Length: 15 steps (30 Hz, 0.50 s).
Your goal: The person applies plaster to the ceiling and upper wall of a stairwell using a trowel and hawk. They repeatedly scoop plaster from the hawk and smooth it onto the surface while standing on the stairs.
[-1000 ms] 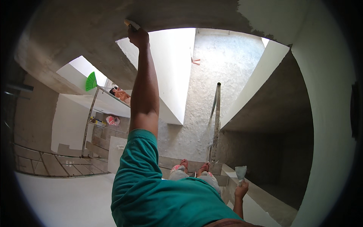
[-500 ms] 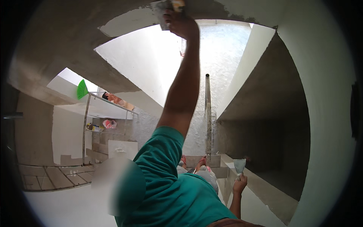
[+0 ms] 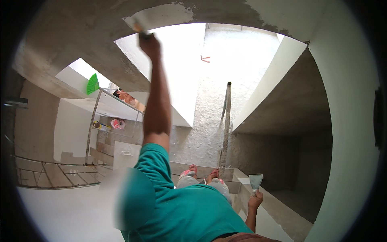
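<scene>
My left arm is stretched up toward the beam, and my left hand (image 3: pixel 150 45) is closed round the handle of a trowel (image 3: pixel 138 27). Motion smears its blade. The tool is at the left end of a pale, smooth plaster patch (image 3: pixel 165 15) on the grey rough surface; whether the blade touches it I cannot tell. Lower on the right, my right hand (image 3: pixel 254 199) grips a putty knife (image 3: pixel 255 181) by its handle, with the wide blade pointing up and a pale coating on it.
My feet (image 3: pixel 213 174) stand on planks (image 3: pixel 229 174). A metal pole (image 3: pixel 226 121) rises ahead of me. On the left are a scaffold frame (image 3: pixel 93 125), a green broom head (image 3: pixel 93 84), a yellowish container (image 3: pixel 103 127), a red-and-white bag (image 3: pixel 118 124) and a ladder-like metal frame (image 3: pixel 46 173).
My left hand and the trowel have swept left along the beam, from above the opening's middle to its left corner. The view has shifted slightly. My right hand still holds the putty knife.
</scene>
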Tool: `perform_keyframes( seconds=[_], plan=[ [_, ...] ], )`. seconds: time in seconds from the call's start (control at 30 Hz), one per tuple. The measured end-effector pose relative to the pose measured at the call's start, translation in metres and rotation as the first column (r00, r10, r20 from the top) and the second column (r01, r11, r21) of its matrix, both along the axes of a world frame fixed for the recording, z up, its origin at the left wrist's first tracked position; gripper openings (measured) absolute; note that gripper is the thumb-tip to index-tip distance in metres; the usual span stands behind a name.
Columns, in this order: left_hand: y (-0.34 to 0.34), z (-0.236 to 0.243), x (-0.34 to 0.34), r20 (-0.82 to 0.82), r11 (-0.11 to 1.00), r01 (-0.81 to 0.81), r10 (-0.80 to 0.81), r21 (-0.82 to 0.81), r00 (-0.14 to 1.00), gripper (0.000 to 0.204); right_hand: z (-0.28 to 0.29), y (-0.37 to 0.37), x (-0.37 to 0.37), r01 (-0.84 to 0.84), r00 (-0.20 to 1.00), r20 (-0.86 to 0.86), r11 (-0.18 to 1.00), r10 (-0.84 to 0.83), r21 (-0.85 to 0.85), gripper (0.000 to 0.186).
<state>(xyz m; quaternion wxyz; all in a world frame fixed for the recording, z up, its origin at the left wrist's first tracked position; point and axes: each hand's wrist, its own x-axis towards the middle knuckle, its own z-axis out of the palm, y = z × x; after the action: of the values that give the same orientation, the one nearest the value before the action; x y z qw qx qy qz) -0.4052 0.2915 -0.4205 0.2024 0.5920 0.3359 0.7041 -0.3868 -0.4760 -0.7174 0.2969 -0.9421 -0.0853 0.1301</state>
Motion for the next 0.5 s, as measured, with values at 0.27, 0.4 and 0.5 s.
perform_keyframes(
  seconds=[0.27,0.4,0.5],
  plan=[
    [0.084,0.016,-0.07,-0.117,0.962,-0.271,0.27,0.001,0.956,0.028,-0.001,0.004,0.005,-0.05,0.997,-0.062,0.998,0.049,-0.025,0.014],
    [0.063,0.017,-0.04,-0.132,0.966,-0.257,0.256,0.01,0.958,0.035,-0.013,-0.005,0.005,0.014,0.996,-0.083,1.0,-0.012,0.025,0.012],
    [0.021,0.025,0.009,-0.116,0.98,-0.197,0.196,0.006,0.974,0.033,-0.044,-0.027,0.003,0.109,0.986,-0.135,0.988,-0.094,0.108,0.012]
  ],
)
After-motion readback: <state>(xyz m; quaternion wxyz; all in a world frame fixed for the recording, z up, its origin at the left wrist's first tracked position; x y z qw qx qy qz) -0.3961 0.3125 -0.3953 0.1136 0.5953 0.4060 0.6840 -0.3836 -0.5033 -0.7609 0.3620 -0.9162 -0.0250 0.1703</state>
